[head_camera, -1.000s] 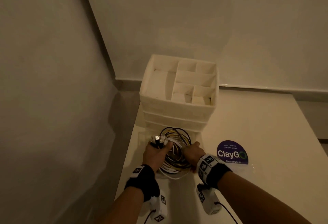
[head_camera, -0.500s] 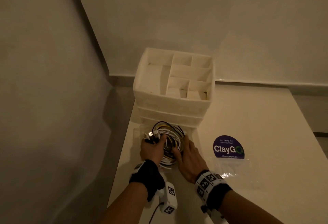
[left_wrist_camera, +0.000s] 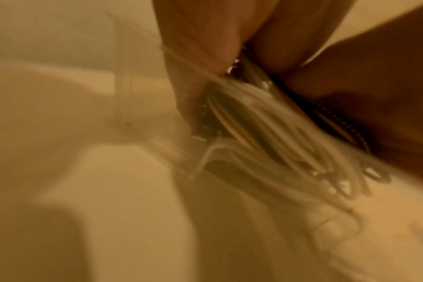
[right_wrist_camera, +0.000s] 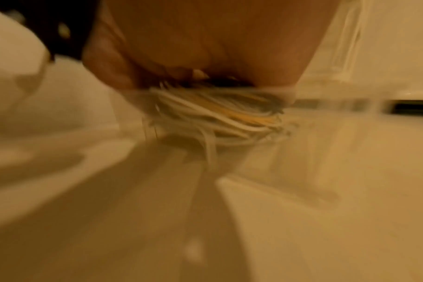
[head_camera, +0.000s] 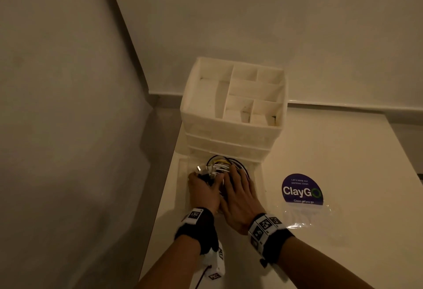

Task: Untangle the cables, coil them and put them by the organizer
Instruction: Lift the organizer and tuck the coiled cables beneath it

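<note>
Pale beige walls (head_camera: 251,25) meet in a corner behind a cream flat-topped table (head_camera: 343,151). White plastic organizer (head_camera: 231,133), square, with open divided compartments on top and stacked drawer tiers below, stands at the table's far left corner. Round purple "ClayGo" sticker (head_camera: 301,188) on table right of the hands, crinkled clear plastic film (head_camera: 313,217) just below it. Coiled bundle of white, yellow and black cables (head_camera: 225,165) lies on the table directly in front of the organizer, touching or just beside its lowest tier; appears to sit inside a shallow clear plastic tray, edges faint. Right hand (head_camera: 240,194) lies flat on top of the coil, fingers straight and spread, pressing down. Left hand (head_camera: 202,191) at the coil's left edge, fingers curled around the cable ends and plugs, a metal connector sticking out above the knuckles. Black wristbands with white marker tags on both wrists. Wrist views blurred: left wrist shows white strands (left_wrist_camera: 266,137) under the fingers (left_wrist_camera: 198,38); right wrist shows palm (right_wrist_camera: 217,38) over white and yellow strands (right_wrist_camera: 225,114).
</note>
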The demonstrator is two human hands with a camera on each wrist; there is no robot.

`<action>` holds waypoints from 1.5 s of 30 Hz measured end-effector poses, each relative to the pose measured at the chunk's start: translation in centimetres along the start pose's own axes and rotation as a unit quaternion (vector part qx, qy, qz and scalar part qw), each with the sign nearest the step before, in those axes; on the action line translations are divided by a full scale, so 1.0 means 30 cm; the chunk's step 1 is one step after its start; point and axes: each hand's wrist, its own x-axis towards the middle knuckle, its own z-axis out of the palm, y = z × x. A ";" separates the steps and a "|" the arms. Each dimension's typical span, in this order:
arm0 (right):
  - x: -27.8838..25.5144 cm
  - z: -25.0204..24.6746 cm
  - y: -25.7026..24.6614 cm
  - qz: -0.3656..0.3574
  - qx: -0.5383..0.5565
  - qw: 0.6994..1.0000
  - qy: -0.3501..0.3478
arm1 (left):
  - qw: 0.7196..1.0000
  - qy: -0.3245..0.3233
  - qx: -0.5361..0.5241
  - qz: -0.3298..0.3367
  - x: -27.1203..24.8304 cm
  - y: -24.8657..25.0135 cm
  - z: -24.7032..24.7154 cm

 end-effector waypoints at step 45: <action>0.137 -0.072 0.273 0.172 0.348 0.894 0.224 | 0.978 -0.123 0.106 0.127 0.203 -0.025 -0.134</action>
